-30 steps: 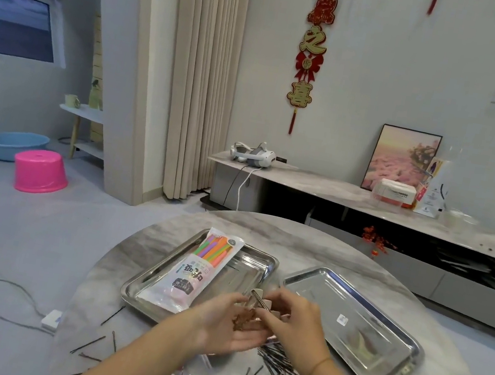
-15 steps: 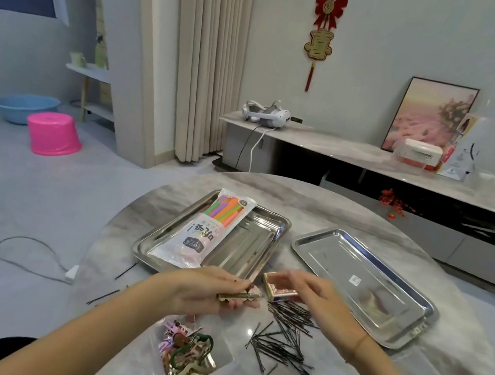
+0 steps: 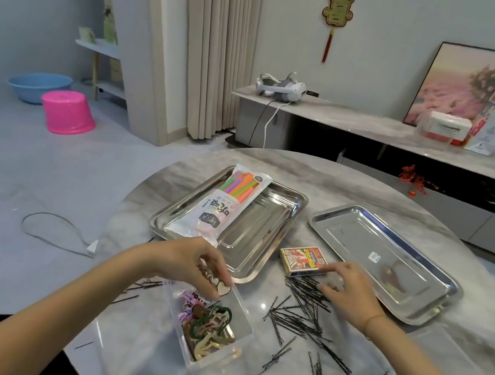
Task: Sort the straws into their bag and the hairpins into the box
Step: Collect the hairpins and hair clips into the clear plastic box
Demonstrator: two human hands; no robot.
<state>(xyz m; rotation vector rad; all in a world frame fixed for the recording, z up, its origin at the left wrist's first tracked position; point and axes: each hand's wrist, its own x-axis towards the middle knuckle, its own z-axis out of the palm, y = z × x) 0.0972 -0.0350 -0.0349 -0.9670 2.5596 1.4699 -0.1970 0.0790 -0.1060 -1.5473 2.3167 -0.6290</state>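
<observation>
Heart-shaped cream hairpin (image 3: pixel 217 281), pinched by left hand (image 3: pixel 190 258) over one clear plastic box (image 3: pixel 241 315) (colourful clips (image 3: pixel 208 326) inside); right hand (image 3: pixel 350 291): grip unclear.

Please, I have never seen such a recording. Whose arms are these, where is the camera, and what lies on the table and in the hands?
There is no machine here. These are a person's two bare arms, filmed by one camera worn on the head and looking down. The left hand pinches a heart hair clip over the far end of a clear box of clips. The right hand rests open on the round table beside a small red box. Black hairpins lie scattered. A straw bag lies in the left tray; the right tray sits beside it.
</observation>
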